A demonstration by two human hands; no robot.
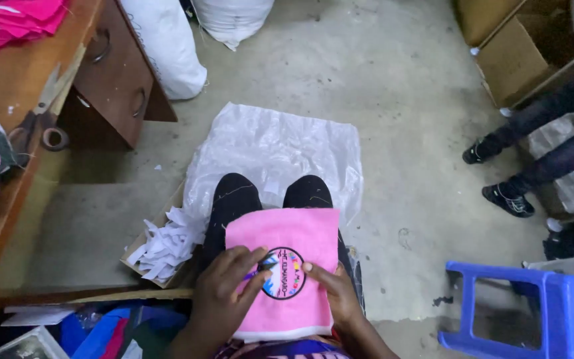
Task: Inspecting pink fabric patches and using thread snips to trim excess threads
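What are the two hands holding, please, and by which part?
Both hands, left and right, press on the pink cloth on the lap, fingertips at its round patch.

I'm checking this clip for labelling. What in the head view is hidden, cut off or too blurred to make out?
- Round embroidered patch on the pink cloth: design blurred, edges covered by left hand and right hand.
- Blue plastic stool: cut off by the frame's right edge.
- Another person's dark shoes: body out of frame.
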